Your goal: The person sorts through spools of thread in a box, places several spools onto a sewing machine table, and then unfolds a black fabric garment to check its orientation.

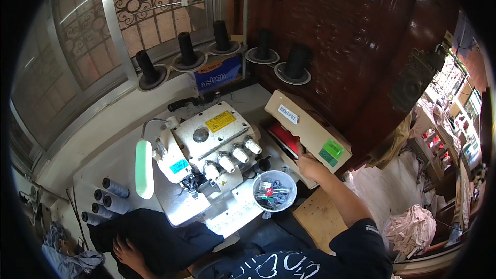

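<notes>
My left hand (128,254) lies flat with its fingers spread on a black cloth (160,235), at the near left of the sewing table. My right hand (309,166) is at the open side of a beige cardboard box (310,126), where a flat red thing (285,138) shows inside. One finger of it points up along the opening; the others are mostly hidden, so its grip cannot be made out. Between my hands stands a white overlock sewing machine (217,134), its needle area lit.
A white tub (275,191) with small tools and scraps is right of the machine. Grey thread cones (114,188) stand at left, black thread cones (186,49) behind, near a blue box (217,76). A green-white lamp (144,169) hangs beside the machine. Pink cloth (412,230) lies at right.
</notes>
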A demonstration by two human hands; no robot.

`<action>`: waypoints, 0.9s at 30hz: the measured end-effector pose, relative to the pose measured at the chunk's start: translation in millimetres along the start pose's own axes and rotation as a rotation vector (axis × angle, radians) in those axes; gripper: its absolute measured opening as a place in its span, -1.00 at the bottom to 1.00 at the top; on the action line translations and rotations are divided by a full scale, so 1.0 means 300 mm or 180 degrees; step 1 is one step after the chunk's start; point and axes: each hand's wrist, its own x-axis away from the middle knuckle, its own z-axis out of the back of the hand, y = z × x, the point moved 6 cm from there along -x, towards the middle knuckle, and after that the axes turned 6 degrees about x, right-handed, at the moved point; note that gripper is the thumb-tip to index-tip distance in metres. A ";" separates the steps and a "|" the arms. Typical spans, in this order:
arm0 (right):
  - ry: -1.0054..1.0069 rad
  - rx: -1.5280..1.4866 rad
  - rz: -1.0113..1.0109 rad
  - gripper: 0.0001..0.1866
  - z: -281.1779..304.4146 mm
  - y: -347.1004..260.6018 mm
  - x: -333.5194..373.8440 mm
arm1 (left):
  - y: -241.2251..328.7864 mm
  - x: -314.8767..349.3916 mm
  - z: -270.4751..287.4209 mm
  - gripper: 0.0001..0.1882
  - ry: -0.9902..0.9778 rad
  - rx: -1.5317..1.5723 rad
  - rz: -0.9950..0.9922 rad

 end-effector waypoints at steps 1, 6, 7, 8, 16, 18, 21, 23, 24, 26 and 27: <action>-0.0095 -0.0542 -0.0017 -0.40 0.003 0.004 0.017 | 0.003 -0.001 -0.018 -0.56 0.0046 0.0010 -0.0077; -0.0174 -0.1071 0.1054 -0.43 0.078 -0.120 0.263 | -0.020 -0.001 -0.002 -0.57 0.0198 -0.0141 -0.0055; -0.1126 -0.1465 0.1152 -0.44 0.070 -0.133 0.336 | -0.028 0.002 0.001 -0.56 0.0155 -0.0130 -0.0033; -0.0728 -0.1825 0.0893 -0.44 0.097 -0.089 0.378 | -0.037 0.007 0.008 -0.56 0.0115 -0.0126 -0.0016; 0.1037 -0.3222 -0.2043 -0.24 -0.063 0.281 0.338 | -0.008 0.017 -0.041 -0.54 -0.0005 -0.0164 -0.0003; 0.0457 -0.4433 -0.1271 -0.16 -0.096 0.194 0.266 | -0.019 -0.007 -0.023 -0.54 0.0112 -0.0186 -0.0047; 0.0231 -0.4922 -0.1026 -0.09 -0.108 0.154 0.184 | 0.092 0.027 0.104 -0.60 0.0733 -0.0340 -0.0509; 0.0259 -0.5129 -0.0995 0.04 -0.092 0.092 0.105 | 0.069 0.017 0.121 -0.59 0.0774 -0.0345 -0.0502; 0.0199 -0.4861 -0.0952 0.09 -0.073 0.084 0.062 | 0.067 0.021 0.112 -0.59 0.0757 -0.0310 -0.0514; 0.0059 -0.4344 -0.0853 0.19 -0.042 0.060 -0.047 | 0.050 0.019 0.109 -0.59 0.0757 -0.0302 -0.0533; 0.0207 -0.4189 -0.0736 0.23 0.006 0.032 -0.074 | 0.042 0.022 0.103 -0.59 0.0775 -0.0315 -0.0530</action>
